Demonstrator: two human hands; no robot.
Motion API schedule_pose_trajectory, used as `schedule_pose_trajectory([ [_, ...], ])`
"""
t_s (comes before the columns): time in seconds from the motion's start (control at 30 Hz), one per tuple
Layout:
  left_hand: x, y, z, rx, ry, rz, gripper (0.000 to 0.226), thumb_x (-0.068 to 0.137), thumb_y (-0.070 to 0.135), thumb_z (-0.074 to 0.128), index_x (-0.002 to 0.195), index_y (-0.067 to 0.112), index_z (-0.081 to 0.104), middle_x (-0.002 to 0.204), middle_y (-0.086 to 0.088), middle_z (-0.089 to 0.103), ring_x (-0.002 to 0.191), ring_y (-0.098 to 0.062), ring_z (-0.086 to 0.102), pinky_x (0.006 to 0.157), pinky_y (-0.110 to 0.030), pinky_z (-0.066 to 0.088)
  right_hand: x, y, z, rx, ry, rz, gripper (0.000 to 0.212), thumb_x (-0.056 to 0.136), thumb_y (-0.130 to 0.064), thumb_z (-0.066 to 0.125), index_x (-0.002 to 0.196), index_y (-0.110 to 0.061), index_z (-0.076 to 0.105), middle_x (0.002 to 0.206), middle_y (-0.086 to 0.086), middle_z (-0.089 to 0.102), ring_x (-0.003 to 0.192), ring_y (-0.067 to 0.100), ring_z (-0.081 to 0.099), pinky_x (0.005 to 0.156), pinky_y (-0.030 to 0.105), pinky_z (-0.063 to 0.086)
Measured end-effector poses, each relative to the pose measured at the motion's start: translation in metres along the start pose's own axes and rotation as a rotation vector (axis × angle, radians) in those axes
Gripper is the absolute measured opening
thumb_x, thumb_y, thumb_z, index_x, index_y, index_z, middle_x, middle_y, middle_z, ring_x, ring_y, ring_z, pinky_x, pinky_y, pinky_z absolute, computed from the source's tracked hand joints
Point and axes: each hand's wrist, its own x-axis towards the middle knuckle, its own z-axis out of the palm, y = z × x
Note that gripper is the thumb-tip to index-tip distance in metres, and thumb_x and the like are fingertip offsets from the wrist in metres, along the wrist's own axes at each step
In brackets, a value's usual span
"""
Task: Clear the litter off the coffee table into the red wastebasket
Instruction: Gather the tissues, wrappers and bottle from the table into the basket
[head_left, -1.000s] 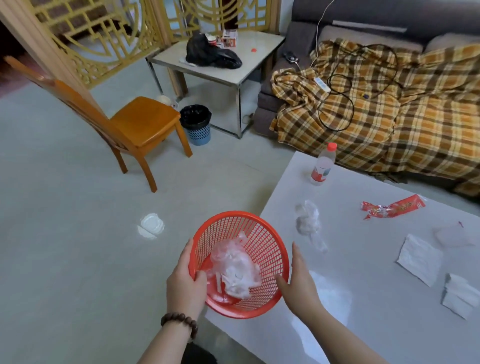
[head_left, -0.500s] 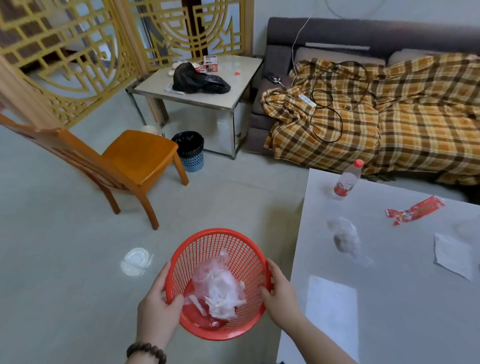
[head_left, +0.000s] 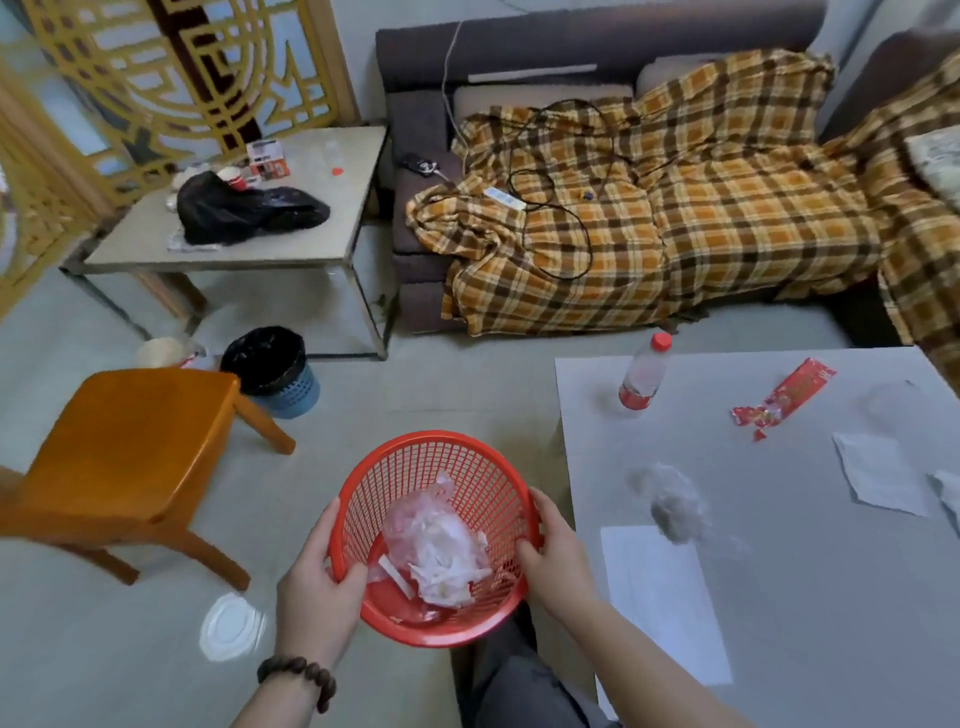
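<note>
I hold the red wastebasket over the floor, just left of the white coffee table. My left hand grips its left rim and my right hand grips its right rim. Crumpled clear plastic and white paper lie inside it. On the table lie a crumpled clear plastic wad, a red snack wrapper, a white paper napkin and a plastic bottle with a red cap. Another white scrap is cut off at the right edge.
An orange wooden chair stands on the floor at left. A blue bin with a black liner sits beside a side table. A sofa with a plaid blanket runs behind the coffee table. A white lid lies on the floor.
The basket has come off the table's corner and now hangs over the floor to its left, both hands still on the rim. The view has swung so the table sits further right.
</note>
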Motion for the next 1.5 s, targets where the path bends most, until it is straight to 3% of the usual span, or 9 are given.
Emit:
schedule_pose_trajectory([
  [0.2, 0.142, 0.116, 0.039, 0.123, -0.122, 0.158, 0.069, 0.081, 0.002, 0.059, 0.142, 0.032, 0.044, 0.097, 0.003, 0.070, 0.076, -0.007, 0.065, 0.063, -0.025, 0.055, 0.122, -0.051, -0.036, 0.062, 0.161, 0.011, 0.063, 0.074, -0.001, 0.046, 0.129, -0.032, 0.043, 0.101, -0.032, 0.051, 0.091, -0.020, 0.049, 0.070, -0.007, 0.034],
  [0.4, 0.230, 0.209, 0.099, 0.238, -0.276, 0.310, 0.072, 0.078, 0.000, 0.060, 0.141, 0.032, 0.045, 0.089, 0.007, 0.068, 0.070, 0.005, 0.060, 0.055, -0.011, 0.041, 0.193, -0.071, -0.080, 0.112, 0.352, 0.068, 0.058, 0.077, -0.004, 0.049, 0.130, -0.025, 0.043, 0.110, -0.010, 0.058, 0.100, 0.007, 0.055, 0.082, 0.016, 0.040],
  [0.57, 0.279, 0.252, 0.153, 0.346, -0.417, 0.432, 0.070, 0.077, 0.003, 0.060, 0.140, 0.031, 0.046, 0.098, -0.001, 0.069, 0.072, -0.009, 0.059, 0.060, -0.020, 0.040, 0.226, -0.064, -0.100, 0.193, 0.501, 0.143, 0.052, 0.079, -0.007, 0.048, 0.125, -0.030, 0.046, 0.103, -0.016, 0.059, 0.092, 0.003, 0.055, 0.071, 0.003, 0.036],
  [0.73, 0.314, 0.288, 0.209, 0.453, -0.543, 0.558, 0.067, 0.083, 0.004, 0.056, 0.143, 0.030, 0.041, 0.087, 0.002, 0.062, 0.065, 0.002, 0.052, 0.053, -0.012, 0.035, 0.252, -0.060, -0.110, 0.330, 0.642, 0.268, 0.045, 0.084, -0.016, 0.050, 0.126, -0.029, 0.044, 0.104, -0.012, 0.058, 0.096, 0.009, 0.058, 0.073, 0.014, 0.044],
  [0.9, 0.339, 0.313, 0.253, 0.553, -0.675, 0.622, 0.067, 0.084, 0.004, 0.054, 0.145, 0.025, 0.038, 0.113, -0.017, 0.065, 0.080, -0.024, 0.055, 0.073, -0.032, 0.043, 0.261, -0.040, -0.111, 0.435, 0.748, 0.425, 0.041, 0.090, -0.031, 0.054, 0.130, -0.032, 0.044, 0.104, -0.018, 0.060, 0.084, -0.001, 0.061, 0.071, 0.016, 0.052],
  [1.1, 0.369, 0.321, 0.282, 0.592, -0.702, 0.744, 0.065, 0.085, 0.006, 0.058, 0.144, 0.025, 0.040, 0.094, -0.004, 0.059, 0.060, 0.004, 0.043, 0.061, -0.024, 0.037, 0.222, 0.044, -0.108, 0.139, 0.992, 0.863, 0.053, 0.087, -0.028, 0.060, 0.136, -0.017, 0.042, 0.142, 0.012, 0.037, 0.129, 0.028, 0.037, 0.107, 0.035, 0.032],
  [1.2, 0.388, 0.317, 0.292, 0.636, -0.709, 0.762, 0.066, 0.082, 0.011, 0.058, 0.141, 0.034, 0.040, 0.092, 0.001, 0.058, 0.062, -0.004, 0.051, 0.065, -0.026, 0.041, 0.198, 0.091, -0.112, 0.101, 1.028, 1.053, 0.064, 0.084, -0.030, 0.064, 0.141, -0.024, 0.036, 0.153, 0.014, 0.021, 0.138, 0.035, 0.021, 0.110, 0.045, 0.030],
  [1.37, 0.414, 0.304, 0.304, 0.694, -0.708, 0.717, 0.072, 0.066, 0.042, 0.045, 0.137, 0.052, 0.031, 0.099, 0.007, 0.061, 0.085, -0.020, 0.062, 0.081, -0.042, 0.052, 0.197, 0.147, -0.114, 0.145, 0.902, 1.092, 0.068, 0.085, -0.031, 0.064, 0.143, -0.032, 0.029, 0.158, 0.009, 0.007, 0.141, 0.035, 0.011, 0.108, 0.046, 0.031],
  [1.5, 0.418, 0.291, 0.309, 0.714, -0.738, 0.734, 0.074, 0.067, 0.044, 0.045, 0.140, 0.049, 0.034, 0.113, 0.003, 0.065, 0.098, -0.023, 0.064, 0.085, -0.050, 0.053, 0.213, 0.168, -0.108, 0.204, 0.946, 1.091, 0.049, 0.088, -0.014, 0.053, 0.134, -0.026, 0.045, 0.153, 0.009, 0.019, 0.130, 0.035, 0.026, 0.100, 0.040, 0.036],
])
